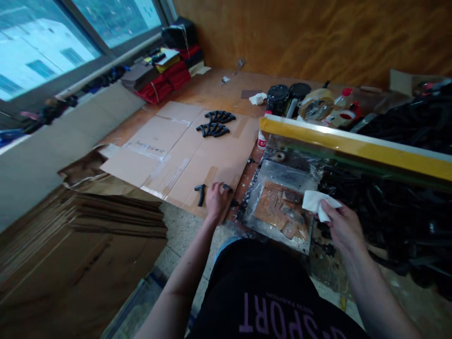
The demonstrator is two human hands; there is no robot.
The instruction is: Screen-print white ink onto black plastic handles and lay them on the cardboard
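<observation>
My left hand (216, 200) is low over the near edge of a flat cardboard sheet (183, 160), its fingers closed on a small black piece (228, 188) that they partly hide. Just left of it a bent black piece (200, 194), shaped like a handle, lies on the cardboard. Farther back on the same sheet, several similar black pieces rest in two rows, a rear row (221, 116) and a front row (213, 130). My right hand (344, 223) pinches a folded white tissue (316, 203) above the right side of the bench.
A grimy plate (254, 207) with brown scraps lies between my hands. Behind it runs a yellow-taped bar (353, 141); a heap of black parts (374, 212) fills the right. Tape rolls (317, 103) and a small bottle (262, 140) stand behind. Stacked cardboard (106, 235) is at lower left.
</observation>
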